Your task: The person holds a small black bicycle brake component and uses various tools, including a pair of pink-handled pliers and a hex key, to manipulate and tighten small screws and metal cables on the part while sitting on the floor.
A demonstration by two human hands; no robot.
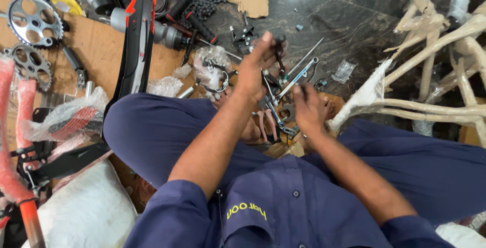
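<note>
Head view, looking down at a seated person in navy clothes on a dark marble floor. Left hand, fingers closed, grips a thin dark metal part raised above scattered steel wrenches. Right hand is blurred; its grip is unclear. Two toothed silver chainrings lie on cardboard.

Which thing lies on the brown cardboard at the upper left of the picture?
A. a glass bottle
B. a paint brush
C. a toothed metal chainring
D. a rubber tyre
C, since a round toothed chainring with cut-out holes lies on the cardboard at the upper left, with a second smaller chainring just below it; no bottle, tyre or brush shows there.
</note>
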